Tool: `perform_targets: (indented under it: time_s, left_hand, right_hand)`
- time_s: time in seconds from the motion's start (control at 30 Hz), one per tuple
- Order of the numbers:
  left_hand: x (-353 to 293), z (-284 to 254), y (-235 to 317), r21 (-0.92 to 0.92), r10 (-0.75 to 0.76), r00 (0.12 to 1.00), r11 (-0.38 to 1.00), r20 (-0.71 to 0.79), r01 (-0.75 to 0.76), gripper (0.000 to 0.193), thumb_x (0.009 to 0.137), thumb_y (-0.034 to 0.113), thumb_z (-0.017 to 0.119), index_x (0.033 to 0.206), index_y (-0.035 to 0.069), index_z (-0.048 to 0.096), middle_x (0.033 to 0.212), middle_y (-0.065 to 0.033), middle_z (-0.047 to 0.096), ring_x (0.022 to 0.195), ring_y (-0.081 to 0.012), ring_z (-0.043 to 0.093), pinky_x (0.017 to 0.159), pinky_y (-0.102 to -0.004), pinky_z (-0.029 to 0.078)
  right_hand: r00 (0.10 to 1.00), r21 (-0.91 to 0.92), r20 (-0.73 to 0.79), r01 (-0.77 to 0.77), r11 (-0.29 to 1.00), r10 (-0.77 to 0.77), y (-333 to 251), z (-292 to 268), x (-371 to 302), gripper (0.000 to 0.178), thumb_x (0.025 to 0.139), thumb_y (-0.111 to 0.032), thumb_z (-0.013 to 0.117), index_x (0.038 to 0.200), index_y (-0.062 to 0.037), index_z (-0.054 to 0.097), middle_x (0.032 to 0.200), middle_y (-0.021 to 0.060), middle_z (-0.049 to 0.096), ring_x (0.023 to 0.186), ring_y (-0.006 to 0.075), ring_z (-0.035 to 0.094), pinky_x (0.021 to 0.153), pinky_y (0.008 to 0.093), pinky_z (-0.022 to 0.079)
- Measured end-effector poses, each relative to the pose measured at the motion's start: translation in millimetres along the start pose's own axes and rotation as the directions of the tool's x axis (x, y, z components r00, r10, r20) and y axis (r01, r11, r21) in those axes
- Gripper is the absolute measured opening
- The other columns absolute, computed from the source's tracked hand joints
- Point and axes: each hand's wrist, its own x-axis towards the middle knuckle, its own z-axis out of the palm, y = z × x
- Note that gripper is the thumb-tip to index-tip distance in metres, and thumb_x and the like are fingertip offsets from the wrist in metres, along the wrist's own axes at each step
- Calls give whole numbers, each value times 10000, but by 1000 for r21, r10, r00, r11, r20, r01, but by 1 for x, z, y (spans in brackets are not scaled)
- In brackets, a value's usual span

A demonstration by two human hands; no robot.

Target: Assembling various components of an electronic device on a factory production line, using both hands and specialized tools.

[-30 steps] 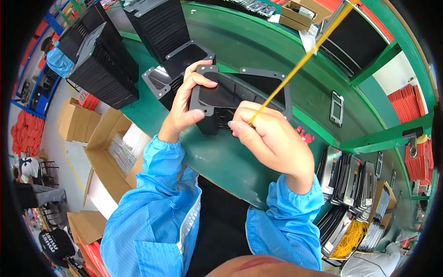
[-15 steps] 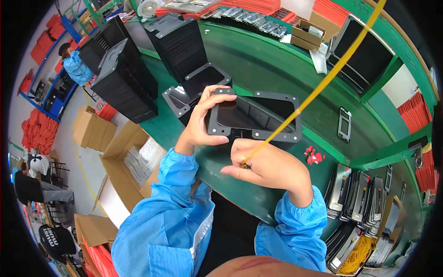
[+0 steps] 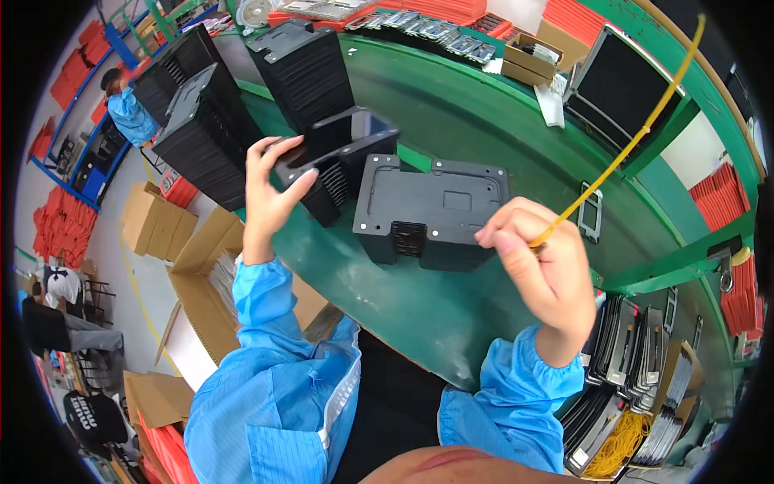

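My left hand [image 3: 270, 194] is at the left side of the desk, fingers and thumb curled round the edge of a black-framed glossy panel [image 3: 294, 155], over a low stack of black frames [image 3: 334, 181]. Behind it another framed panel [image 3: 355, 133] leans at a slant. In the middle stands a stack of black plastic trays [image 3: 435, 198], its matte top facing up with small round silver dots at the corners. My right hand [image 3: 544, 258] pinches a yellow elastic cord [image 3: 621, 157] beside that stack's right corner; the cord runs taut toward the upper right.
Tall black stacks [image 3: 302, 77] stand at the back left. An open cardboard box [image 3: 193, 302] is at the left below the desk edge. At the right lie a silver metal frame [image 3: 591, 211], rows of black-edged panels [image 3: 621, 339] and yellow cords [image 3: 617, 448]. A co-worker [image 3: 129, 113] sits far left.
My left hand has carried the glossy panel from the middle stack to the left stack, uncovering a matte tray top. My right hand has moved right and the cord with it.
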Motion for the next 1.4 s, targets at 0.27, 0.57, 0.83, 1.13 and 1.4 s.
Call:
perform_targets:
  time_s: [0.27,0.57,0.83,1.13,1.4]
  left_hand:
    - [-31,16,-42,35,1,997,999,-77,2,638,717,190,884,1326,126,705,1456,-136,422,1334,-312,517,1142,-414,417]
    - [-27,30,-57,-265,-3,986,963,-164,-41,593,764,195,818,1331,66,703,1479,-106,433,1353,-256,506,1142,-381,421]
    - [-26,20,-49,-129,-20,998,992,-64,12,569,756,180,836,1301,75,716,1474,-109,423,1324,-261,531,1120,-383,445]
    - [-7,30,-30,-32,6,1000,999,-12,-6,548,736,148,868,1262,97,722,1429,-117,446,1319,-282,533,1115,-399,448]
    - [-20,33,-40,-42,46,995,998,-85,-50,565,741,178,869,1279,109,709,1414,-139,465,1323,-314,529,1125,-425,435]
  right_hand:
    - [986,0,-95,-140,990,139,9,-19,-6,323,1054,-171,554,827,44,635,889,124,685,808,202,645,745,334,509]
    - [976,-30,-169,-143,989,136,17,-22,-10,360,1081,-202,538,832,40,633,874,117,683,828,187,637,768,332,493]
    - [957,-37,-205,-218,975,206,23,-31,-15,373,1101,-227,529,851,31,633,846,67,649,818,145,611,748,281,462]
    - [890,94,-376,-241,966,258,46,-55,-37,305,1110,-253,544,943,-12,630,904,50,632,842,115,610,813,266,490]
    - [768,87,-579,-273,958,272,64,-71,-45,509,1136,-467,406,1126,-19,648,1075,88,692,880,163,668,813,297,524]
